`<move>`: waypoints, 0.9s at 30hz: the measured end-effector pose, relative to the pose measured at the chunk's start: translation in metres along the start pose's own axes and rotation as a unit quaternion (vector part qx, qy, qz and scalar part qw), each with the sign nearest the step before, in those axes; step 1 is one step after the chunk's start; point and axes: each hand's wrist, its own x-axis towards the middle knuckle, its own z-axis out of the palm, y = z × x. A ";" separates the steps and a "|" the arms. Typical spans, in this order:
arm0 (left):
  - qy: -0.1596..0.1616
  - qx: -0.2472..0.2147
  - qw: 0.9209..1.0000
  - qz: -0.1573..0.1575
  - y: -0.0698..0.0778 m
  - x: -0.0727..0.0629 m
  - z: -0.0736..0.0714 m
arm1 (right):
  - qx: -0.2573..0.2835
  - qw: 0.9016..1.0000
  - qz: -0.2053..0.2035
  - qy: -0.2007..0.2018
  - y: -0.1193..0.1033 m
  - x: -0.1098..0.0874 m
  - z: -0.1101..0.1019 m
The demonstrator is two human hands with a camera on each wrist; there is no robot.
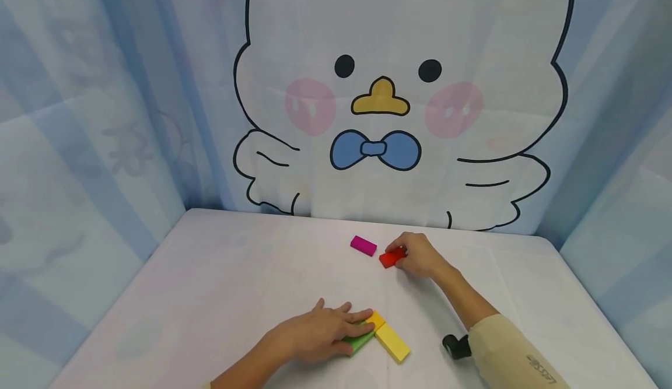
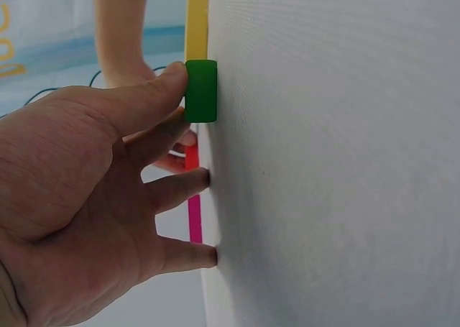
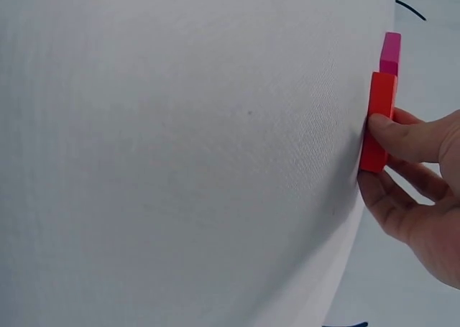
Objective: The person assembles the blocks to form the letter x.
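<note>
My left hand (image 1: pixel 317 333) rests over a green block (image 1: pixel 359 342) with its fingers spread. Its index and middle fingers reach to an orange-yellow block (image 1: pixel 375 319) at the green one's far end. Against that block lies a yellow block (image 1: pixel 392 343), angled toward the near right. In the left wrist view, the thumb touches the upper edge of the green block (image 2: pixel 201 91), and two fingertips meet the table. Farther back, my right hand (image 1: pixel 417 255) pinches a red block (image 1: pixel 392 258) between thumb and fingers, low at the tabletop. Beside it lies a magenta block (image 1: pixel 363 245).
The pale table (image 1: pixel 236 284) ends at a back curtain (image 1: pixel 378 191) printed with a cartoon bird. Blue-and-white curtains hang on both sides. A small black object (image 1: pixel 455 347) shows next to the right sleeve (image 1: pixel 511 351).
</note>
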 end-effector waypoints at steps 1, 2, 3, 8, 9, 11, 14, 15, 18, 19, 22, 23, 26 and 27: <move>0.000 -0.001 1.000 -0.001 0.000 0.000 0.000 | 0.001 1.000 0.001 0.000 0.000 0.000 0.000; 0.000 -0.002 1.000 -0.001 0.000 0.000 0.000 | 0.000 1.000 -0.001 0.000 0.000 0.000 -0.001; 0.000 -0.001 1.000 -0.001 0.000 0.000 0.000 | 0.000 1.000 -0.002 -0.001 0.000 -0.001 -0.001; 0.003 -0.002 1.000 -0.002 0.000 0.000 0.001 | 0.000 1.000 -0.005 -0.001 -0.001 -0.003 -0.002; 0.004 -0.002 1.000 -0.002 0.000 0.000 0.001 | 0.001 1.000 -0.004 -0.001 -0.001 -0.003 -0.003; 0.004 -0.004 1.000 -0.002 0.000 0.000 0.000 | -0.001 1.000 -0.006 -0.002 -0.002 -0.004 -0.003; 0.004 -0.005 1.000 -0.004 0.001 0.000 -0.001 | -0.002 1.000 -0.002 -0.002 -0.002 -0.005 -0.004; 0.004 -0.005 1.000 -0.004 0.002 0.000 -0.001 | -0.002 1.000 0.000 -0.003 -0.002 -0.005 -0.004; 0.003 -0.005 1.000 -0.007 0.003 -0.001 -0.002 | -0.002 1.000 0.002 -0.002 -0.003 -0.006 -0.005; 0.003 -0.005 1.000 -0.007 0.003 -0.001 -0.002 | -0.001 1.000 0.002 -0.002 -0.003 -0.007 -0.005; 0.003 -0.006 1.000 -0.006 0.003 -0.001 -0.002 | 0.002 1.000 0.003 -0.002 -0.005 -0.010 -0.006; 0.003 -0.006 1.000 -0.006 0.003 -0.001 -0.002 | 0.002 1.000 0.003 -0.001 -0.005 -0.011 -0.006; 0.005 -0.006 1.000 -0.006 0.003 -0.001 -0.001 | 0.002 1.000 0.004 0.001 -0.006 -0.013 -0.006; 0.005 -0.006 1.000 -0.006 0.003 -0.002 -0.001 | 0.002 1.000 0.003 0.001 -0.006 -0.014 -0.006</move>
